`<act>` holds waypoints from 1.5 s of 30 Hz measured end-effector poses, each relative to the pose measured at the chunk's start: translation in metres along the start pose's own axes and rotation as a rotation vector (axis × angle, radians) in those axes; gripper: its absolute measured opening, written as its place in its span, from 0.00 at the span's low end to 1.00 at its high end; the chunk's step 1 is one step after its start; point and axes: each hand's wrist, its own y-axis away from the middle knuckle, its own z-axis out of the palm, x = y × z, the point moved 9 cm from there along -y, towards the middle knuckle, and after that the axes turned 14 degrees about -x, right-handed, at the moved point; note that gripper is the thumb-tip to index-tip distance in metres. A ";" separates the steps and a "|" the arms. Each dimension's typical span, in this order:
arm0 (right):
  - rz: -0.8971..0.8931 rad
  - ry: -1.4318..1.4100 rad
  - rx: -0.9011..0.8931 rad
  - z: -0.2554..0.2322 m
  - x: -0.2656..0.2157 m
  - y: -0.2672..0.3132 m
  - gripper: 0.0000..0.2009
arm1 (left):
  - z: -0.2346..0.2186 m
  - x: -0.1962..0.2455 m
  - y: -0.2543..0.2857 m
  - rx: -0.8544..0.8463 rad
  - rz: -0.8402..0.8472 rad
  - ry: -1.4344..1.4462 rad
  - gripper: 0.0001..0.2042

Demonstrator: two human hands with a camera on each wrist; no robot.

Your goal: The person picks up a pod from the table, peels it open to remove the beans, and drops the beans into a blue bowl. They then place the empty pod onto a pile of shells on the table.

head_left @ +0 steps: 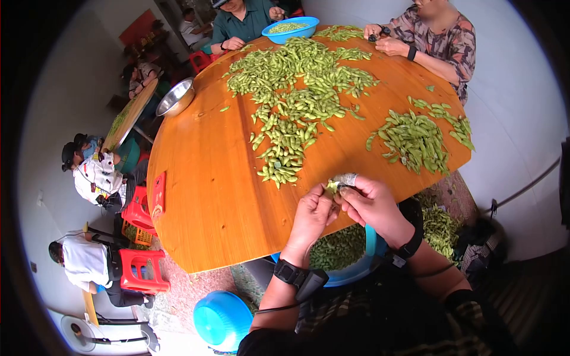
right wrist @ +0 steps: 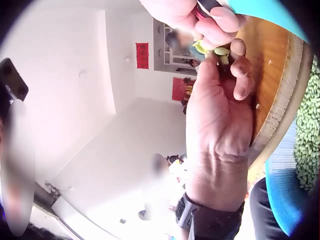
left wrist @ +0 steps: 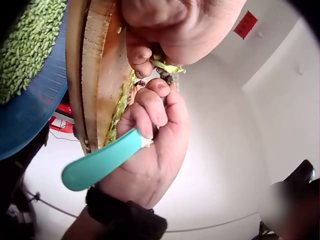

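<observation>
In the head view my left hand pinches an opened edamame pod between thumb and fingers, over the table's near edge. My right hand meets it there, fingers curled round a tool with a teal handle; its working end is hidden among the fingers. A greyish wrap covers one right fingertip. In the right wrist view a green bean shows at the split pod, right at the left fingertips. Below both hands stands a blue basin of shelled beans.
A long pile of edamame pods covers the wooden table's middle, a smaller pile its right. Two people sit across, near a blue bowl. A metal bowl stands at the left edge; red stools and a blue tub are on the floor.
</observation>
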 end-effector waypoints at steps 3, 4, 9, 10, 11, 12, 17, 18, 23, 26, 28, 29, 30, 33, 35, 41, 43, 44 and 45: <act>-0.010 -0.066 -0.050 0.002 0.001 0.003 0.11 | 0.003 -0.004 0.003 -0.005 -0.081 -0.018 0.09; -0.038 -0.077 -0.019 -0.002 0.001 0.004 0.11 | 0.006 -0.005 0.005 0.006 -0.124 -0.022 0.09; -0.090 -0.034 0.227 -0.083 -0.009 0.006 0.11 | 0.041 0.019 0.039 -0.124 -0.047 -0.757 0.10; -0.089 0.127 0.311 -0.115 -0.006 0.006 0.11 | 0.046 0.022 0.047 -0.122 -0.047 -0.765 0.10; -0.118 0.290 0.391 -0.138 -0.010 0.009 0.10 | 0.053 0.022 0.054 -0.149 -0.084 -0.896 0.09; -0.094 0.346 0.420 -0.152 -0.012 0.014 0.08 | 0.057 0.022 0.058 -0.177 -0.122 -1.025 0.07; 0.015 0.331 0.398 -0.156 0.000 0.019 0.06 | 0.030 0.068 0.042 0.097 -0.016 -1.174 0.05; -0.006 0.324 0.389 -0.154 0.002 0.020 0.06 | 0.011 0.074 0.032 0.224 -0.056 -1.314 0.07; -0.021 0.343 0.351 -0.152 -0.001 0.022 0.05 | -0.048 0.076 -0.016 0.373 -0.034 -1.688 0.07; -0.052 0.314 0.335 -0.156 0.007 0.021 0.07 | -0.038 0.084 -0.018 0.337 -0.111 -1.665 0.09; -0.040 0.337 0.282 -0.140 0.000 0.021 0.08 | -0.033 0.085 -0.013 0.338 -0.103 -1.563 0.08; -0.031 0.363 0.226 -0.126 -0.004 0.019 0.10 | -0.032 0.085 -0.010 0.344 -0.094 -1.461 0.08; 0.022 0.335 0.168 -0.113 0.001 0.016 0.13 | -0.024 0.088 -0.008 0.362 -0.055 -1.481 0.06; 0.023 0.316 -0.018 -0.068 0.007 0.001 0.13 | -0.024 0.074 -0.009 0.312 0.091 -1.189 0.05; 0.062 0.257 -0.059 -0.046 0.002 -0.008 0.13 | -0.018 0.065 -0.011 0.248 0.086 -1.108 0.04; 0.099 0.212 -0.163 -0.026 0.001 -0.019 0.13 | -0.005 0.039 -0.013 0.168 -0.071 -0.702 0.08; 0.087 0.210 -0.167 -0.028 0.004 -0.019 0.10 | -0.003 0.037 -0.012 0.139 -0.063 -0.746 0.11; 0.089 0.212 -0.165 -0.028 0.003 -0.018 0.10 | 0.002 0.042 -0.011 0.124 -0.023 -0.845 0.12; 0.080 0.214 -0.165 -0.026 0.000 -0.016 0.07 | 0.008 0.045 -0.011 0.109 0.016 -0.943 0.14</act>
